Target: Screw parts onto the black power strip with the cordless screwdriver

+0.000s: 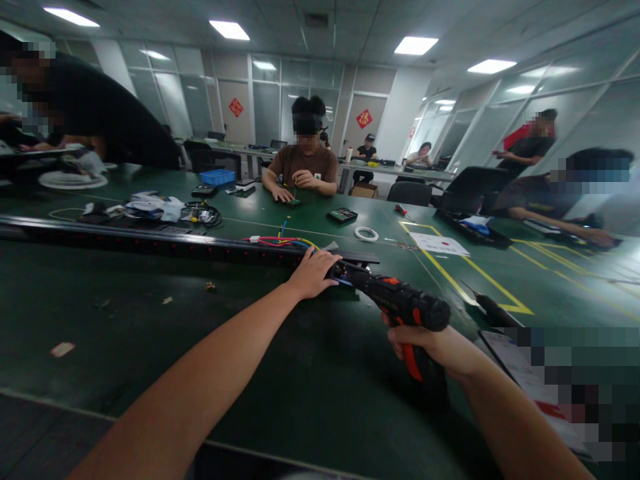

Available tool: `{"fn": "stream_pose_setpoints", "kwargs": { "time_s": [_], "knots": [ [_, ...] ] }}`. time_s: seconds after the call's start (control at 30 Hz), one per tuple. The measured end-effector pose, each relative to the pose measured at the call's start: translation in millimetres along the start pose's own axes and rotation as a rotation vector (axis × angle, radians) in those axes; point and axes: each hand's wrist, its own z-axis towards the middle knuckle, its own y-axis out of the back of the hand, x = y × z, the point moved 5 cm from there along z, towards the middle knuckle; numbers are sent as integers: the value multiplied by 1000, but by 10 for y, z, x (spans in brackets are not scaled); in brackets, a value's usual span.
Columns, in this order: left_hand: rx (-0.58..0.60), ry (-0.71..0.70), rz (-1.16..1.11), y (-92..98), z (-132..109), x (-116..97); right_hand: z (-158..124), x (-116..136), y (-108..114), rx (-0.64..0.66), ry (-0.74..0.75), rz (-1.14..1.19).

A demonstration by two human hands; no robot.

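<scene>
A long black metal strip (200,245) with small red marks along its near side runs across the table from the left edge. My left hand (314,273) grips its right end, fingers over the top and thumb on the near side. My right hand (425,343) is closed round the handle of a black and orange cordless drill (400,297). The drill's front end points left into the strip's end, close to my left fingers; its tip is hard to make out. Red, yellow and blue wires (285,240) lie along the strip's far edge near my left hand.
Across the green table (240,373), a person (303,167) handles a small board. Nearby are a blue basket (217,177), a white tape ring (366,234), a circuit unit (343,215), and bundled cables (200,213). Another screwdriver-like tool (495,310) and a clipboard (530,380) lie at right.
</scene>
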Motion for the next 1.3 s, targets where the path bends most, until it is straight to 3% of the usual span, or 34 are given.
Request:
{"fn": "stream_pose_setpoints", "kwargs": {
  "time_s": [1.3],
  "knots": [
    [13,12,1,-15,8,26,13,-40,23,-10,9,34]
  ]
}}
